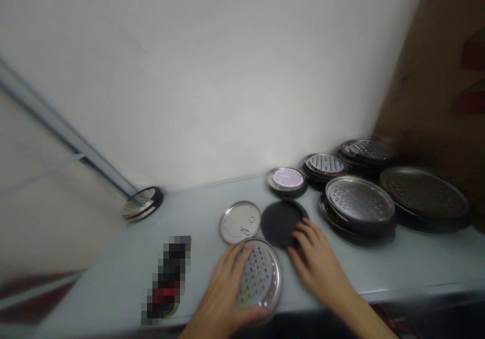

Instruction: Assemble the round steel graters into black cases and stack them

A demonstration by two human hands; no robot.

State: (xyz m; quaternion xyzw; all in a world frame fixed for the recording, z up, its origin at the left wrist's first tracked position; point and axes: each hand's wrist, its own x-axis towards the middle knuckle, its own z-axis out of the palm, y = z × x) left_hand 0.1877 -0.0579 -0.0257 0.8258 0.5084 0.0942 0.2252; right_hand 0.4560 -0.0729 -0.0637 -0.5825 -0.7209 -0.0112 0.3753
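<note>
My left hand [223,291] rests on a perforated round steel tray [263,276] at the near edge of the pale table [113,273], fingers wrapped over its left rim. My right hand [316,260] lies flat on the table beside that tray, fingers stretched out and touching the near edge of a flat black disc [282,220]. A plain steel lid with a small ring [239,221] lies just left of the black disc.
Stacks of perforated steel trays [359,200] fill the right back of the table, against a brown cardboard box [435,76]. A small stack [287,179] sits by the white wall. Another tray [142,203] lies at the left back. A dark blurred-out object [168,278] lies at left front.
</note>
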